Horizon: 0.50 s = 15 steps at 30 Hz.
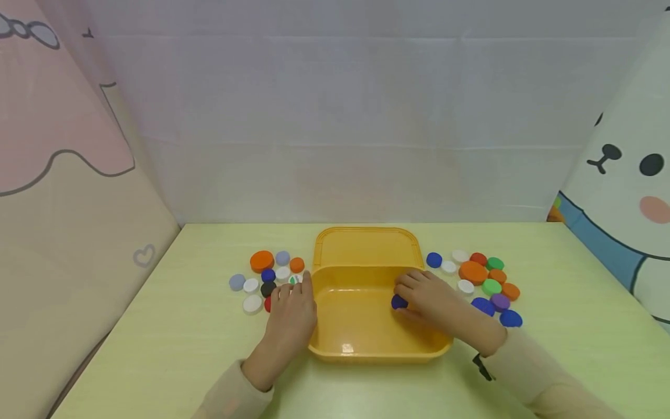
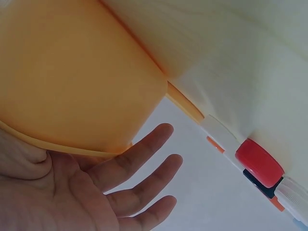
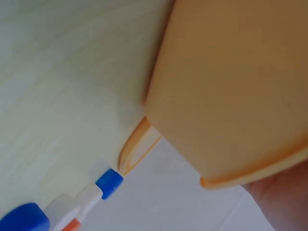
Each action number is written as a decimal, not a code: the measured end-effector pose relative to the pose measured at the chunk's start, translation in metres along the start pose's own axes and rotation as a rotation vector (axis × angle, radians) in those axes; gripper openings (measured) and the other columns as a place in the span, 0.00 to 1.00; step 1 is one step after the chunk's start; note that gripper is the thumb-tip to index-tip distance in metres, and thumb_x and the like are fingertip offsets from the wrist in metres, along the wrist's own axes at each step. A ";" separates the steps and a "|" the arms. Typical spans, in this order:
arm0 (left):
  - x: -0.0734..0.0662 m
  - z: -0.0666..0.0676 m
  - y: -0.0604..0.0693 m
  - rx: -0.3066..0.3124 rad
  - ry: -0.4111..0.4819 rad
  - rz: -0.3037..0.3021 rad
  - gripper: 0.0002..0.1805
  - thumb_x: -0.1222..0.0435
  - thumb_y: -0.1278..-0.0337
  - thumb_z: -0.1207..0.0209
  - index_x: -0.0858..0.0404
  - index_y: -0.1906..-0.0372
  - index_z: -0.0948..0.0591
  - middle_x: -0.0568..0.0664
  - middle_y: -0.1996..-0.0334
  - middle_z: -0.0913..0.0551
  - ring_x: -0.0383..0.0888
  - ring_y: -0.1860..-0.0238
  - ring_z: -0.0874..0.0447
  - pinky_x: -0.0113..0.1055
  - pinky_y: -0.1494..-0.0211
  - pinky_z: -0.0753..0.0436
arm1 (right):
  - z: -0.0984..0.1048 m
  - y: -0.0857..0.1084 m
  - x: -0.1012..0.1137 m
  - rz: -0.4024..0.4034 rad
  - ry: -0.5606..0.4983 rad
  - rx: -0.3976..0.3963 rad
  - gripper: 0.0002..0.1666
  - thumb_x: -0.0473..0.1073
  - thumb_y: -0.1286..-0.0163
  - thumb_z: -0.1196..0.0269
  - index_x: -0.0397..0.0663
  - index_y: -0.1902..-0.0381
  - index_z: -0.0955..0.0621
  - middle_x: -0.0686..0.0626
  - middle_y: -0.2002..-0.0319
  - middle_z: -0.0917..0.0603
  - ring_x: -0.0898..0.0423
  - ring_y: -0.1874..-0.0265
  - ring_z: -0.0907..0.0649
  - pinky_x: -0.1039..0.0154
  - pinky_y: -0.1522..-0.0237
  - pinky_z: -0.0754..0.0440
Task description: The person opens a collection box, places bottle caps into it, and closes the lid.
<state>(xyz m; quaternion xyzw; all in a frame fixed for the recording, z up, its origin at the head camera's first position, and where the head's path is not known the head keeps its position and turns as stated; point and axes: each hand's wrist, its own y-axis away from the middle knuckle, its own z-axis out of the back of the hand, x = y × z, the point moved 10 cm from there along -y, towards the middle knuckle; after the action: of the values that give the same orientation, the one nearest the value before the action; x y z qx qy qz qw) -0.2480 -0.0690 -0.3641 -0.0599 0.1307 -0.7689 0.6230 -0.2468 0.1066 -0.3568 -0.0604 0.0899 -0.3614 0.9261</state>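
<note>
Your right hand (image 1: 425,295) pinched a blue cap (image 1: 399,302) between thumb and fingers, with the cap inside the outline of the box (image 1: 387,354), right of its middle. The cap lay at the left side of that hand, by the fingertips, so the right hand was by far the nearer. Whether the cap touched the box floor or hung above it, you could not tell; the right wrist view showed only the outer wall, with part of your hand behind the rim.

Your left hand (image 1: 291,317) rested on the left rim, its fingers fairly straight and gripping no cap. From there the blue cap lay to the right, roughly level, with the bare left part of the box floor between.

The cap was round, so it had no clear long axis. Your fingers covered much of it, and you could not tell which way its face pointed or how far it tilted. The box's long axis ran left to right in front of you, and the lid (image 1: 367,247) lay at its far side.

A red cap (image 2: 260,162) sat just beside your left fingers, among the left caps (image 1: 262,262). The right caps (image 1: 473,272) lay on the table (image 1: 157,361) beyond the box's right end, the nearest of them close to your right forearm.
</note>
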 end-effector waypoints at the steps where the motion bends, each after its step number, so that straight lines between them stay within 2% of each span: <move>1: 0.000 -0.001 0.000 0.006 0.001 0.001 0.24 0.65 0.41 0.50 0.71 0.41 0.33 0.59 0.60 0.20 0.57 0.56 0.26 0.50 0.46 0.32 | -0.002 0.000 0.002 0.010 -0.017 0.008 0.15 0.52 0.41 0.38 0.48 0.62 0.22 0.49 0.59 0.21 0.51 0.56 0.24 0.53 0.48 0.26; 7: 0.001 -0.003 -0.001 0.027 0.023 0.003 0.24 0.65 0.40 0.51 0.71 0.40 0.35 0.60 0.57 0.20 0.57 0.54 0.26 0.50 0.44 0.31 | -0.015 0.000 0.008 0.031 -0.110 0.065 0.15 0.52 0.39 0.40 0.52 0.57 0.22 0.52 0.57 0.21 0.53 0.56 0.24 0.54 0.48 0.26; 15: 0.000 -0.002 -0.001 0.010 0.052 -0.006 0.24 0.66 0.40 0.51 0.71 0.40 0.34 0.60 0.57 0.21 0.57 0.55 0.26 0.49 0.45 0.30 | -0.019 0.003 0.009 0.036 -0.094 0.094 0.15 0.53 0.40 0.39 0.52 0.59 0.22 0.52 0.58 0.21 0.54 0.58 0.25 0.56 0.51 0.26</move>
<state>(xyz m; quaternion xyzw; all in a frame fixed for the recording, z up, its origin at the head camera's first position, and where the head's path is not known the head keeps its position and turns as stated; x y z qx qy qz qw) -0.2495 -0.0687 -0.3654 -0.0370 0.1431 -0.7726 0.6174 -0.2427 0.1015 -0.3772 -0.0323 0.0306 -0.3452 0.9375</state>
